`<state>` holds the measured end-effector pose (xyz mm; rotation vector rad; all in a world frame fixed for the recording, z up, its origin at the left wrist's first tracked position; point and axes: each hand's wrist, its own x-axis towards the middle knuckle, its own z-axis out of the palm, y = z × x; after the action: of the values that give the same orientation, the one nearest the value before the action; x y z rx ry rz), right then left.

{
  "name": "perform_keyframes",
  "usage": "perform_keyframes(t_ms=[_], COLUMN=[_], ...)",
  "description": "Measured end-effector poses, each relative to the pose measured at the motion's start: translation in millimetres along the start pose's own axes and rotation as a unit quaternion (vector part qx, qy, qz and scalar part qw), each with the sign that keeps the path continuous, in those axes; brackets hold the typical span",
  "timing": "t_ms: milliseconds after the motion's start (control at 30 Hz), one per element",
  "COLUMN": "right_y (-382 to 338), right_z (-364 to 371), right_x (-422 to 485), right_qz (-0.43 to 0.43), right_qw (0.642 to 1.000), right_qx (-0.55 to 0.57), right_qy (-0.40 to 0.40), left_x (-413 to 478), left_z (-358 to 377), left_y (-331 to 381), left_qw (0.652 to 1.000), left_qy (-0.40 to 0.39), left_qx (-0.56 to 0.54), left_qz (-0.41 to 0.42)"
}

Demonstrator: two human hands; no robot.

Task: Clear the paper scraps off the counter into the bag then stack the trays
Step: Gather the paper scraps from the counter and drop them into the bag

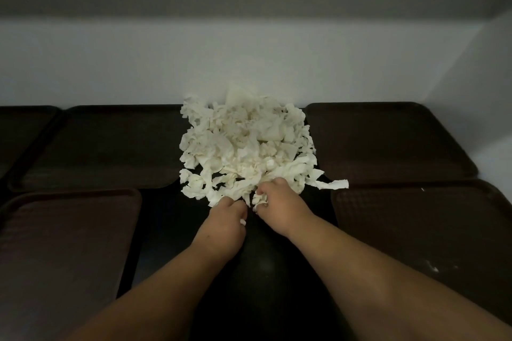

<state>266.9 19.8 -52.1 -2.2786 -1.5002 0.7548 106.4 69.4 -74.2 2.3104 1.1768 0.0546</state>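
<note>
A big heap of white paper scraps (243, 147) lies on the dark counter (257, 271) against the white wall. At the heap's near edge my left hand (224, 224) grips a bunch of scraps, and a small piece shows by its thumb. Close beside it, my right hand (279, 207) has its fingers curled round more scraps. Dark brown trays lie flat around the heap: one at the far left (91, 147), one at the near left (66, 252), one at the far right (388, 138) and one at the near right (432, 235). No bag is in view.
Another tray (19, 130) shows partly at the far left edge. The white wall (249, 63) runs along the back and turns a corner at the right. A few tiny white bits (433, 268) lie on the near right tray.
</note>
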Motion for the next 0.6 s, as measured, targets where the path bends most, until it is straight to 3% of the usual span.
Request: perform_keyframes(t_ms=[333,600], right_y=[-1.4,-1.3], right_z=[-0.4,-21.5], right_x=[-26.4,-81.4], right_qz=[-0.008,0.053], right_qw=[1.000,0.986], right_qx=[-0.024,0.089], right_qy=[-0.005,0.133], left_x=[-8.0,-23.0], left_z=[-46.0,-63.7], left_y=[10.6,40.0], left_qw=[0.995,0.988], left_qy=[0.078,0.059], left_qx=[-0.053,-0.087], left_qz=[0.021,0.109])
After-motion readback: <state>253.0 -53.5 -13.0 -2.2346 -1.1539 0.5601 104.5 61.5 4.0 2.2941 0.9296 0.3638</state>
